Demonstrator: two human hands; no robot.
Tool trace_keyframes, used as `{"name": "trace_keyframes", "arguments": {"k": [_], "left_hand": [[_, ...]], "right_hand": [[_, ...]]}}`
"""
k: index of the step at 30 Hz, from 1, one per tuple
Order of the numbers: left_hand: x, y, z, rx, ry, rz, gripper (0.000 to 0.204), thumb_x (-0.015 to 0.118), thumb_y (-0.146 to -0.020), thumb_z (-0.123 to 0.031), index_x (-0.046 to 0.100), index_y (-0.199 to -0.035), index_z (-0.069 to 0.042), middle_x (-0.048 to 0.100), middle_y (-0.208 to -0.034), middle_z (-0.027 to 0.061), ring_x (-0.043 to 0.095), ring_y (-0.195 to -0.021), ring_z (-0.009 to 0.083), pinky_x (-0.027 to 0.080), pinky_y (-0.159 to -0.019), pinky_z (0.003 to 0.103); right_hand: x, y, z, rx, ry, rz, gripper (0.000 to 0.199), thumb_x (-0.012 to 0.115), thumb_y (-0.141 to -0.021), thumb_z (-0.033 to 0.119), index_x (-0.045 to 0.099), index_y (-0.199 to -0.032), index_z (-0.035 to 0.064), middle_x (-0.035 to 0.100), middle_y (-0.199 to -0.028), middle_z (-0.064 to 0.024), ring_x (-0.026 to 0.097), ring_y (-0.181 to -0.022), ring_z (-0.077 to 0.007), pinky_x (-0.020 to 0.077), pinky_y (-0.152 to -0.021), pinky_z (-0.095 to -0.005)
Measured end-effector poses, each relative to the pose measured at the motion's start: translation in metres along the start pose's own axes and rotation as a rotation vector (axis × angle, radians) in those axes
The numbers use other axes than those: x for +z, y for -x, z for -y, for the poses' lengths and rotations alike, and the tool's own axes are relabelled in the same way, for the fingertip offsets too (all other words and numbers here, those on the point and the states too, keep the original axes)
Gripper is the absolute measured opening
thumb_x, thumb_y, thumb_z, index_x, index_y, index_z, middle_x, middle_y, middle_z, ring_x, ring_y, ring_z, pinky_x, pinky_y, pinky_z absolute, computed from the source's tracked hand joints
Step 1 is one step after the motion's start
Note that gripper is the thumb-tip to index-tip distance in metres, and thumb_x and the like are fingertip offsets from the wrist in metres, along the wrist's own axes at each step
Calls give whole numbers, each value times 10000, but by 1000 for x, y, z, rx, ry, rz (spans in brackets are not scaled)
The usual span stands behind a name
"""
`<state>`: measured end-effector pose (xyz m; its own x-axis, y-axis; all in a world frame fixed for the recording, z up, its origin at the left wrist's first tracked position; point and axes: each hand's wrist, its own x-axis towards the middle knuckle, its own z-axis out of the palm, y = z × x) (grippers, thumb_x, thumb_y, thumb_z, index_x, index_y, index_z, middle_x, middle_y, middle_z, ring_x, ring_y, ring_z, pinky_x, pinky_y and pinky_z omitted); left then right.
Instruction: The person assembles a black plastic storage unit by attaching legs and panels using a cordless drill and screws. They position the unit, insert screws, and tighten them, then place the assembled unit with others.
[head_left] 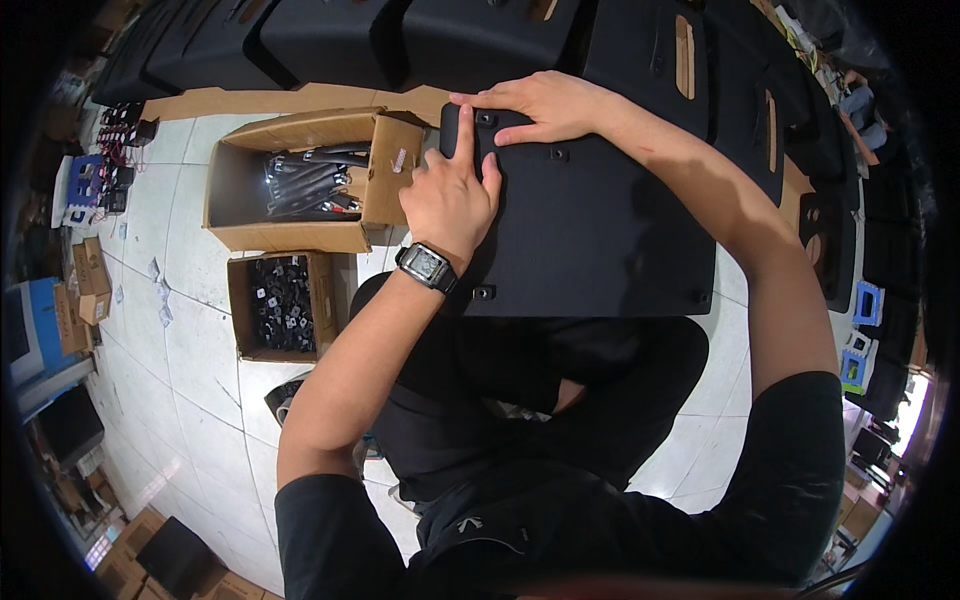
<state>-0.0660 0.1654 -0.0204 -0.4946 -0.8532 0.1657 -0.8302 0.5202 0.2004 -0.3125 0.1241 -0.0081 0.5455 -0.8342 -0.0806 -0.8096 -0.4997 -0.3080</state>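
A large black box-like cabinet (pixel 600 240) stands in front of my knees, its flat face turned up. Small dark fittings sit on that face, one (pixel 485 118) at the far left corner and another (pixel 484 292) at the near left. My left hand (pixel 450 195), with a watch (pixel 426 266) on its wrist, lies along the left edge, index finger stretched toward the far left corner and thumb apart. Across the far edge rests my right hand (pixel 548 108), fingers pointing left to the same corner and thumb spread on the face. Neither hand visibly holds anything.
Left of the cabinet is an open cardboard box (pixel 290 238) of black cable-like pieces. Nearer stands a smaller carton (pixel 243 330) full of small black fittings. More black cabinets (pixel 330 40) line the far side and right. Blue-and-white stools (pixel 868 303) stand at right.
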Motion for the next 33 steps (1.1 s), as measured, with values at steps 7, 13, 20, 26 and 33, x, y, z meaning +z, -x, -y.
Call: {"name": "trace_keyframes", "arguments": {"k": [7, 13, 20, 26, 33], "left_hand": [[-2, 0, -1, -43, 37, 84, 760, 540, -1038, -520, 315, -1709, -243, 696, -974, 186, 751, -784, 363, 607, -629, 485], [-2, -4, 1, -36, 143, 132, 755, 498, -1050, -522, 282, -1717, -242, 681, -1049, 217, 756, -832, 405, 618, -691, 524], [0, -25, 13, 2, 145, 184, 823, 498, -1019, -633, 252, -1725, -291, 727, -1027, 244, 757, -877, 447, 614, -791, 551], [-8, -27, 4, -11, 122, 212, 871, 494, -1024, -670, 202, -1734, -260, 745, -1014, 266, 752, -935, 468, 603, -847, 554], [-9, -19, -1, -26, 98, 167, 870, 515, -1014, -678, 273, -1719, -229, 740, -972, 251, 759, -874, 446, 612, -777, 547]], "right_hand": [[1, 7, 3, 72, -13, 36, 700, 566, -1038, 651, 358, -1669, 433, 742, -1167, -162, 704, -1110, -390, 573, -963, -502], [13, 16, 6, 58, 29, -177, 685, 551, -1046, 648, 361, -1667, 428, 710, -1354, -123, 672, -1245, -359, 567, -1041, -478], [1, 37, 17, 202, -68, -213, 552, 536, -1088, 546, 482, -1616, 391, 647, -1474, -127, 642, -1328, -330, 533, -1117, -466], [0, 43, 20, 202, 43, -143, 516, 489, -1103, 553, 486, -1604, 431, 609, -1523, -160, 608, -1376, -353, 508, -1144, -498], [-4, 34, 8, 92, 22, -92, 540, 489, -1097, 569, 424, -1625, 475, 638, -1468, -175, 664, -1253, -405, 542, -1075, -488]]}}
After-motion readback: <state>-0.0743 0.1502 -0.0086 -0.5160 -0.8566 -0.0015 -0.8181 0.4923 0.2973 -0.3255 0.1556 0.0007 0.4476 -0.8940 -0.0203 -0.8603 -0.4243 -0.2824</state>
